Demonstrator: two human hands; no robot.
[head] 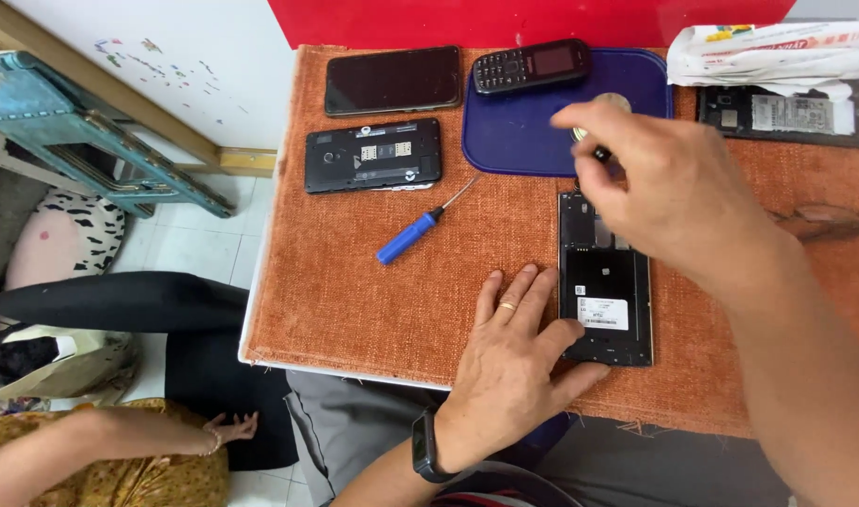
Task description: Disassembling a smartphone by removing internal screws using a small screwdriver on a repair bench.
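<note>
The left hand [514, 361] lies flat and open on the orange cloth of the desk [354, 300], its thumb pressed against the near left corner of an opened phone [606, 291] that lies back-up with its cover off. The right hand [669, 188] hovers over the phone's far end, fingers pinched around a small dark tool [600, 153]. A blue screwdriver [413, 233] lies to the left, well apart. Farther off sit a blue tray [523, 131], a keypad phone [531, 66] and two more handsets.
</note>
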